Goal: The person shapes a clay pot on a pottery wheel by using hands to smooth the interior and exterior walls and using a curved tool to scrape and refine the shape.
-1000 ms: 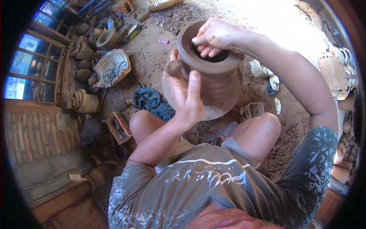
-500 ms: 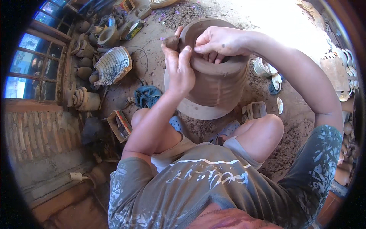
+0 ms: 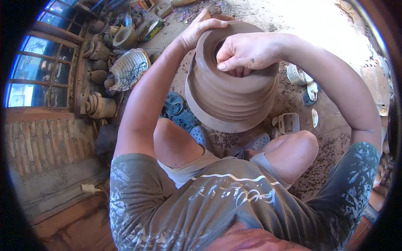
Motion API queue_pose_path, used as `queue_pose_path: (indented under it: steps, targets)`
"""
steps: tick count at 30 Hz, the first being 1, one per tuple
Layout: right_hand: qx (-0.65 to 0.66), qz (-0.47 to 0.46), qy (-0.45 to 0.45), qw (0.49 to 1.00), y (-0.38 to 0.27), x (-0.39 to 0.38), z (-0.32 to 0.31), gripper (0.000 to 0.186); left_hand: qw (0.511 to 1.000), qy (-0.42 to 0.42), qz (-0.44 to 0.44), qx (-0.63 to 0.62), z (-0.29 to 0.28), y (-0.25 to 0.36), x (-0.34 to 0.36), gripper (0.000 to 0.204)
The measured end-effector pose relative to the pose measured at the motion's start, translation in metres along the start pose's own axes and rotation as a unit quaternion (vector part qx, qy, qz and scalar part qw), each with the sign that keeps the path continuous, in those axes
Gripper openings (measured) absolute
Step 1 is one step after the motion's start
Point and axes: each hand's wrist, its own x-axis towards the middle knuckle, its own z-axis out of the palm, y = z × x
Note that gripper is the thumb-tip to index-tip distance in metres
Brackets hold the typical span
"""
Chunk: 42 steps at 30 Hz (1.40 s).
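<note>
Between my knees stands a large wet clay pot [image 3: 234, 100] with ridged sides and a thick rolled rim, on a round pale wheel disc [image 3: 205, 119]. Around its far left rim reaches my left hand [image 3: 202, 30], thumb lying on the rim. A small brown lump of clay [image 3: 213, 9] shows at its fingers, which are partly hidden behind the pot. My right hand [image 3: 249, 52] is closed over the mouth, with curled fingers dipping inside and the thumb near the inner edge. The tips of those fingers are out of sight.
A blue rag [image 3: 178, 111] lies left of the wheel. To the right are a clear plastic tray [image 3: 289, 123], a white tub [image 3: 295, 75] and a pale oval piece [image 3: 314, 118]. A ribbed clay shell [image 3: 129, 69] and several pots line the window wall.
My left hand has moved up and away, from the pot's near left rim to its far left rim, the arm stretching out. My right hand stays at the mouth.
</note>
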Motion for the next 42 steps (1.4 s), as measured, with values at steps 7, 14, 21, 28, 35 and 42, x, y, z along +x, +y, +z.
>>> queue_pose_path:
  steps: [7,14,21,28,35,42]
  targets:
    - [0.044,0.023,0.029,0.998,-0.004,0.005,0.001,0.031,0.975,0.130,0.052,0.174,-0.001,0.023,0.019,0.059]
    - [0.155,0.029,0.133,0.978,0.010,0.020,0.007,0.030,0.903,0.418,0.060,0.073,0.120,0.041,-0.105,0.037]
    - [0.154,0.012,0.108,0.982,0.013,0.018,0.008,0.030,0.925,0.376,0.054,-0.025,0.104,0.026,-0.088,0.038]
    - [0.073,0.019,0.041,0.996,0.009,0.011,-0.001,0.030,0.983,0.184,0.005,0.019,0.043,0.031,-0.059,0.046]
    - [0.044,0.014,0.015,0.999,0.007,0.008,-0.007,0.032,0.997,-0.040,-0.060,0.033,-0.018,0.019,0.024,0.030]
    - [-0.044,0.003,-0.018,0.999,0.008,-0.002,-0.012,0.034,0.937,-0.112,-0.043,0.328,0.007,0.048,0.086,0.098]
